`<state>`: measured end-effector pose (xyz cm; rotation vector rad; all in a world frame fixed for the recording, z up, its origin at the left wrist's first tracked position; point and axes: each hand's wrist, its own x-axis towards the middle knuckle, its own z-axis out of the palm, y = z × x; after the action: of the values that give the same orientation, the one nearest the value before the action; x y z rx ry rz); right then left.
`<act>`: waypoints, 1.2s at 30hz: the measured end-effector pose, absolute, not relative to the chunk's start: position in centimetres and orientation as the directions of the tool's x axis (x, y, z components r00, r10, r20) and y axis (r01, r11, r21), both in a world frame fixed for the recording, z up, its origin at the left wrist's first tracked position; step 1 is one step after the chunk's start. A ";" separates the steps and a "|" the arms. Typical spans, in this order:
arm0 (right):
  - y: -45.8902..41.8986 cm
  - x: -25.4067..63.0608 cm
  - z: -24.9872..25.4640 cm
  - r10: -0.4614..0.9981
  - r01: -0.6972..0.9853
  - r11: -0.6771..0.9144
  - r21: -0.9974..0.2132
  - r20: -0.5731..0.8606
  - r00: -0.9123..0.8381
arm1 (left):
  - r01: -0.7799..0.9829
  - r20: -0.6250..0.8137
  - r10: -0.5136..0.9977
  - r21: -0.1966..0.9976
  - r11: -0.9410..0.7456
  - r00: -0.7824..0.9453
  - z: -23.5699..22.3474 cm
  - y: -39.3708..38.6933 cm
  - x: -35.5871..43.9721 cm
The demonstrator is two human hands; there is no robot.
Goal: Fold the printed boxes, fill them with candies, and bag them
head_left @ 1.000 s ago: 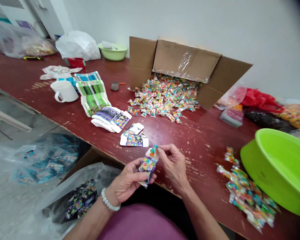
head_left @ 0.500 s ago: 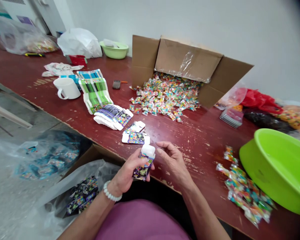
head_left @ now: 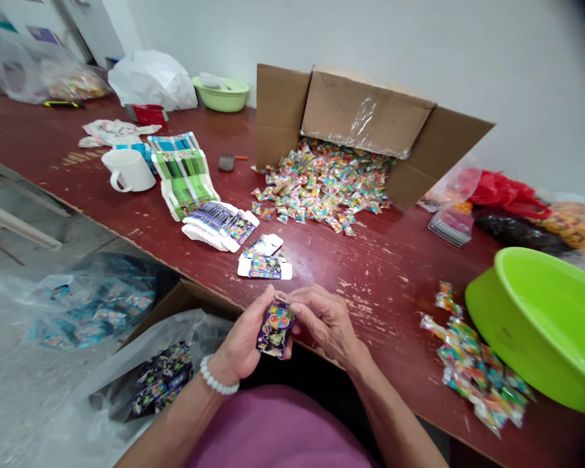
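My left hand [head_left: 246,341] is closed around a small dark purple candy box [head_left: 275,328] with colourful print, held upright over the table's front edge. My right hand [head_left: 326,318] has its thumb and fingers at the box's top edge, on the flap. Just beyond the hands lie two flattened small cartons [head_left: 266,267] with white end flaps. Behind them is a fanned stack of purple cartons [head_left: 221,225]. Left of my arm, a plastic-lined box holds several finished-looking purple boxes [head_left: 163,377].
A big cardboard box [head_left: 365,120] spills wrapped candies [head_left: 322,185] onto the red table [head_left: 370,266]. More candies [head_left: 482,370] lie by a green basin [head_left: 511,325] at right. Farther left are green cartons [head_left: 188,179], a white mug [head_left: 131,170] and a pale green bowl [head_left: 223,97].
My right hand has moved left onto the top of the box. The white top flap that stood up is now folded down. My left hand keeps its hold.
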<state>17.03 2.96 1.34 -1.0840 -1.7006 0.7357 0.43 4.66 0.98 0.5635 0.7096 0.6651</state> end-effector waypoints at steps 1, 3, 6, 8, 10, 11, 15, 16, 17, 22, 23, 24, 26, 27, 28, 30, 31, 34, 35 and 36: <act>2.9 17.1 1.4 0.906 0.334 0.424 -0.842 0.385 -0.178 | -0.363 -0.415 0.703 0.642 0.676 0.577 1.1 4.7 0.4; 2.9 17.0 1.3 0.949 0.273 0.312 -0.910 0.283 -0.139 | -0.368 -0.429 0.725 0.654 0.661 0.539 1.0 4.7 0.5; 2.9 16.3 0.6 0.999 0.031 -0.012 -0.999 -0.014 -0.051 | -0.318 -0.431 0.780 0.740 0.593 0.453 0.6 4.4 0.8; 3.1 15.9 0.2 0.988 -0.110 -0.153 -0.982 -0.147 -0.055 | -0.295 -0.407 0.805 0.780 0.553 0.431 0.3 4.2 1.0; 3.3 15.7 0.2 0.976 -0.210 -0.215 -0.954 -0.202 -0.083 | -0.292 -0.377 0.815 0.798 0.527 0.440 0.2 4.1 1.1; 3.4 15.6 0.4 0.972 -0.260 -0.232 -0.937 -0.211 -0.107 | -0.291 -0.365 0.816 0.804 0.519 0.447 0.2 4.1 1.1; 3.2 15.5 1.3 0.987 -0.252 -0.133 -0.959 -0.107 -0.117 | -0.318 -0.381 0.805 0.775 0.547 0.455 0.5 4.5 0.8; 2.9 15.4 1.4 0.993 -0.181 -0.071 -0.981 -0.052 -0.109 | -0.338 -0.392 0.799 0.754 0.563 0.456 0.6 4.7 0.7; 2.6 15.3 1.4 0.994 -0.108 -0.013 -0.994 -0.001 -0.109 | -0.355 -0.406 0.791 0.732 0.581 0.457 0.6 4.9 0.7; 1.7 14.6 0.1 0.980 -0.023 0.045 -0.999 0.048 -0.193 | -0.343 -0.452 0.773 0.712 0.613 0.445 0.2 5.1 0.0; 2.1 14.6 -0.3 0.977 0.010 0.051 -0.999 0.048 -0.208 | -0.324 -0.440 0.788 0.740 0.590 0.429 0.1 4.9 -0.5; 2.7 14.7 -0.8 0.977 0.074 0.071 -0.995 0.055 -0.205 | -0.288 -0.428 0.808 0.779 0.557 0.406 0.0 4.6 -1.3; 4.7 15.1 -1.6 0.986 0.269 0.135 -0.954 0.103 -0.130 | -0.137 -0.425 0.845 0.863 0.486 0.326 -0.4 4.1 -3.8; 5.9 15.4 -2.1 0.988 0.376 0.156 -0.913 0.140 -0.071 | -0.021 -0.433 0.863 0.891 0.453 0.261 -0.7 3.8 -5.5; 7.2 15.7 -2.5 0.985 0.469 0.165 -0.868 0.172 -0.027 | 0.108 -0.437 0.881 0.899 0.424 0.179 -1.0 3.5 -7.3; 9.8 16.2 -3.2 0.978 0.621 0.178 -0.763 0.206 -0.026 | 0.426 -0.418 0.906 0.832 0.356 0.059 -1.8 2.9 -11.3; 10.9 16.4 -3.6 0.976 0.688 0.188 -0.701 0.213 -0.050 | 0.563 -0.393 0.919 0.763 0.316 0.017 -2.3 2.7 -13.1; 12.9 16.4 -4.3 0.980 0.830 0.175 -0.530 0.174 -0.096 | 0.731 -0.301 0.951 0.635 0.250 -0.065 -3.6 2.3 -17.0; 13.1 16.4 -4.5 0.984 0.851 0.156 -0.501 0.155 -0.089 | 0.740 -0.282 0.956 0.626 0.244 -0.077 -3.7 2.3 -17.5; 13.2 16.4 -4.7 0.987 0.856 0.134 -0.499 0.141 -0.072 | 0.737 -0.263 0.961 0.633 0.236 -0.082 -3.7 2.3 -17.6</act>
<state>16.43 13.22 -4.72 -1.7694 -1.9772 0.3967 -17.61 2.34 -3.68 1.5559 1.8746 0.4500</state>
